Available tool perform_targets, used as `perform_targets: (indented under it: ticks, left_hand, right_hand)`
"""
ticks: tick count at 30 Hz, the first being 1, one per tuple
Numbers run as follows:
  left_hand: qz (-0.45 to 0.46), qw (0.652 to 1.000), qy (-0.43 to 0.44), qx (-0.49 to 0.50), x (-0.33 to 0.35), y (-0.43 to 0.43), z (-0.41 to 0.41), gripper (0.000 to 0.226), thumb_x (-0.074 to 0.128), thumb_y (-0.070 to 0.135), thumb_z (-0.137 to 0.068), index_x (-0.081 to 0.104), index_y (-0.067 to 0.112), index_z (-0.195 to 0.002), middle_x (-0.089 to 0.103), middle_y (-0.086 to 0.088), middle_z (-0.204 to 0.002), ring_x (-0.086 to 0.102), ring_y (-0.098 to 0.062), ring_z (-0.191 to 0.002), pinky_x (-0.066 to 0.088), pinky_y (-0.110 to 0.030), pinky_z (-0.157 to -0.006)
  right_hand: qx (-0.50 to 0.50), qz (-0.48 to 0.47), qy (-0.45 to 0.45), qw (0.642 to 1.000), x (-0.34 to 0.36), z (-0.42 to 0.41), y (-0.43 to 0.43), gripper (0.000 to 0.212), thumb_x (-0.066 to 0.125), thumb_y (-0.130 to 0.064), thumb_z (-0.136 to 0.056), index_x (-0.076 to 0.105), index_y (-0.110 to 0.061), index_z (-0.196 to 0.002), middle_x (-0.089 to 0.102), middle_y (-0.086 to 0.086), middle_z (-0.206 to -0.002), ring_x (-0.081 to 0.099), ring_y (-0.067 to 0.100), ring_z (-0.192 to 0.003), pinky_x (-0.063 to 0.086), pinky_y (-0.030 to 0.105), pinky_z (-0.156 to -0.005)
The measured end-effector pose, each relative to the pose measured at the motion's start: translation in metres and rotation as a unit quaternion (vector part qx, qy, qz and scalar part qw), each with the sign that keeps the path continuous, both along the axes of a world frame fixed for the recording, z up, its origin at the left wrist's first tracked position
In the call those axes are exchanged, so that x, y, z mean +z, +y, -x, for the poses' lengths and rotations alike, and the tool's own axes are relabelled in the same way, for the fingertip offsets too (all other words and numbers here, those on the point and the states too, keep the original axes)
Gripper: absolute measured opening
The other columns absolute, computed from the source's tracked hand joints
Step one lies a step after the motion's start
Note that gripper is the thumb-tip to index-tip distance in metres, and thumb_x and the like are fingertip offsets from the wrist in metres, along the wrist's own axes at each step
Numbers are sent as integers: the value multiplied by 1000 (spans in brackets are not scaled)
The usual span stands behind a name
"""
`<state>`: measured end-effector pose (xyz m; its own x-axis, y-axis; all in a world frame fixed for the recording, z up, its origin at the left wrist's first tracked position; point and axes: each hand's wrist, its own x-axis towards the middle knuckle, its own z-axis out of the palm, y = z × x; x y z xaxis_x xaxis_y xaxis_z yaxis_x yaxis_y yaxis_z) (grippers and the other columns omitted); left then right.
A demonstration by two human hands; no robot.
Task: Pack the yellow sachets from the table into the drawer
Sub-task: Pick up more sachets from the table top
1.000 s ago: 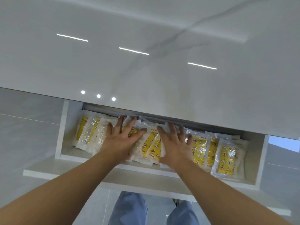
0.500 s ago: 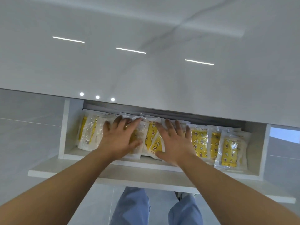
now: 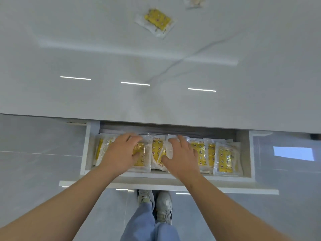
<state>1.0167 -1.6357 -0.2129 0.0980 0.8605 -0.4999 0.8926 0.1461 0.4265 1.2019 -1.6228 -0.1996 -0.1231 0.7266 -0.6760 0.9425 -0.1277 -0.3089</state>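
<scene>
**Open drawer, part-filled; one sachet outstanding on bench**

- Drawer (image 3: 152, 179): pulled out from under the white bench (image 3: 86, 49), front panel toward the person.
- Row of yellow sachets (image 3: 225, 158): clear packets with yellow printed contents, packed side by side and overlapping across the width of the drawer, standing on edge and leaning.
- Left hand (image 3: 121, 152): palm down on the left-centre of the row. Its fingers bend over the far edges of the packets and its thumb presses one on the near side, so it grasps the packets beneath it.
- Right hand (image 3: 184, 155): just beside the left, a gap of two packets between them. Fingers hook over the top of a packet and the thumb closes in below, grasping it.
- Loose yellow sachet (image 3: 157, 20): lying flat and skewed on the bench, far back, well apart from the drawer.
- Cut-off packet (image 3: 193, 1): at the top edge of view on the bench, with pale contents. Its type cannot be told.
- Below the drawer: blue jeans (image 3: 147, 223), pale shoes (image 3: 164, 206), grey tiled floor (image 3: 34, 171).
</scene>
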Motion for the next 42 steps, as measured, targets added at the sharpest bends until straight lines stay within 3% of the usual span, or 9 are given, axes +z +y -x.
perform_targets:
  ticks: [8,14,26,32,42]
  left_hand:
    - [-44,988,-98,108,147,5,11,41,55,26,-92,48,24,-133,49,6,-135,44,-11,-126,33,-25,-102]
    - [-79,984,-96,128,212,28,80,38,52,29,-93,47,28,-131,51,7,-130,46,-10,-118,34,-21,-95]
    - [-73,995,-71,2,270,113,296,36,48,33,-95,47,29,-130,50,6,-131,51,-11,-117,42,-23,-93]
    - [-65,993,-62,-80,286,178,330,35,49,33,-94,48,28,-129,50,6,-132,51,-11,-118,43,-24,-95]
    - [-75,987,-49,-136,299,307,363,35,49,30,-94,49,26,-129,49,3,-132,49,-13,-119,42,-26,-94]
  right_hand:
    - [-88,-81,83,989,140,20,0,52,52,-32,-88,38,-22,-137,36,-2,-144,34,20,-131,32,40,-109]
    - [-130,-110,111,979,204,95,17,49,51,-32,-90,38,-21,-137,35,-3,-144,35,19,-129,32,36,-106]
    - [-348,-91,170,918,256,349,66,50,51,-35,-90,38,-23,-137,37,-3,-143,40,18,-128,35,38,-107]
    - [-412,-112,169,888,265,378,106,49,51,-34,-90,38,-23,-136,37,-1,-143,39,19,-128,37,40,-107]
    - [-459,-133,168,862,268,400,206,47,50,-31,-89,39,-22,-134,38,-1,-141,42,20,-125,40,40,-103]
